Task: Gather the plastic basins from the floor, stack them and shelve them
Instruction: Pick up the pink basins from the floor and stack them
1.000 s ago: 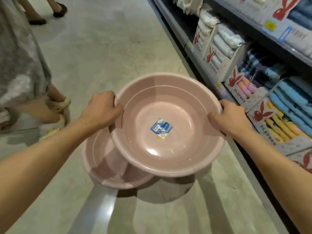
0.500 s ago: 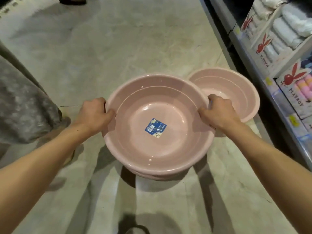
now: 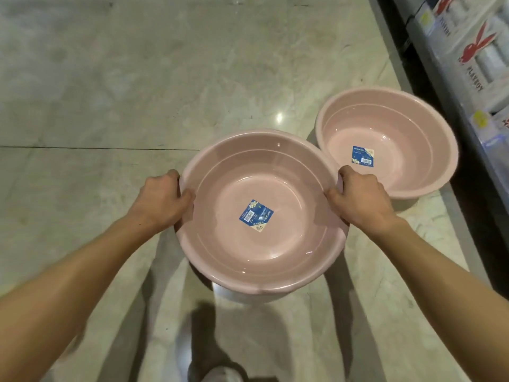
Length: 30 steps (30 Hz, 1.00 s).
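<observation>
I hold a pink plastic basin (image 3: 228, 244) with a blue label in its bottom. It sits nested in another pink basin (image 3: 248, 297), whose wall shows just under its near rim. My left hand (image 3: 161, 201) grips the left rim and my right hand (image 3: 360, 201) grips the right rim. A further pink basin (image 3: 407, 133), also labelled, stands on the floor to the right, beyond my right hand and close to the shelf base.
A store shelf (image 3: 468, 86) with boxed towels runs along the right edge. The floor (image 3: 137, 78) is pale polished stone stretching ahead and left. My shoe (image 3: 220, 374) shows at the bottom.
The held basin has come down onto the basin that lay on the floor. My view has swung left and down, bringing the further basin near the shelf into sight. The bystander has left the view.
</observation>
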Each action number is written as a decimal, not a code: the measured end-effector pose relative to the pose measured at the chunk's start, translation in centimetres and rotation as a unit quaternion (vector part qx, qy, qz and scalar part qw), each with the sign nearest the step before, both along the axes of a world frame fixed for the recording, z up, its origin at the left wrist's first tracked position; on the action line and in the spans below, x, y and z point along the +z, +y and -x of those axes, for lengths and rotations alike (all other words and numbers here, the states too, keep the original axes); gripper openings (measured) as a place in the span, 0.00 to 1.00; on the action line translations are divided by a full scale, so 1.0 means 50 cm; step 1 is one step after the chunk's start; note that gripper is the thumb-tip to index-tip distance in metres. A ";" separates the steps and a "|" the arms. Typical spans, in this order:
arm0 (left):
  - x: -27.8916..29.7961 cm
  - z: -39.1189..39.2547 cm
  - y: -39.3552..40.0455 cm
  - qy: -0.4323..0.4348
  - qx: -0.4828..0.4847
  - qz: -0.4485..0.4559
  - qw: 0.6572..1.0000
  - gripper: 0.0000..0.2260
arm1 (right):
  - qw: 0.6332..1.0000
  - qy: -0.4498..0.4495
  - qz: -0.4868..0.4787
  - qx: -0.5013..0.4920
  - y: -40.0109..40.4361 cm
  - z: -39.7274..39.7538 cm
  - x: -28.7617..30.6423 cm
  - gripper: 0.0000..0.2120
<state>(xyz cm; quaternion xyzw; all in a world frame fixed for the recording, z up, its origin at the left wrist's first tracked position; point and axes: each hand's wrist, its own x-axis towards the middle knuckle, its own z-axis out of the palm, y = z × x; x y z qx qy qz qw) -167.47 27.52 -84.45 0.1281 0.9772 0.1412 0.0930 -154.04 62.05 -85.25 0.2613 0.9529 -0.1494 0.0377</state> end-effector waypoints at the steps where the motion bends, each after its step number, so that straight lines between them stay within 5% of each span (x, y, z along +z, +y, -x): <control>1: -0.008 0.001 0.002 0.000 -0.003 0.003 1.000 0.12 | 1.000 -0.004 -0.014 0.002 0.001 0.000 -0.007 0.14; 10: -0.061 0.007 0.008 -0.018 -0.034 -0.004 0.999 0.13 | 0.999 -0.016 -0.040 -0.015 0.008 -0.001 -0.063 0.16; 22: -0.096 -0.015 0.026 -0.074 0.045 -0.075 0.993 0.10 | 0.998 0.010 0.012 -0.057 -0.006 0.000 -0.078 0.18; 30: -0.101 -0.064 -0.029 -0.144 0.146 -0.179 0.962 0.42 | 0.987 0.093 0.098 -0.091 -0.018 -0.070 -0.055 0.25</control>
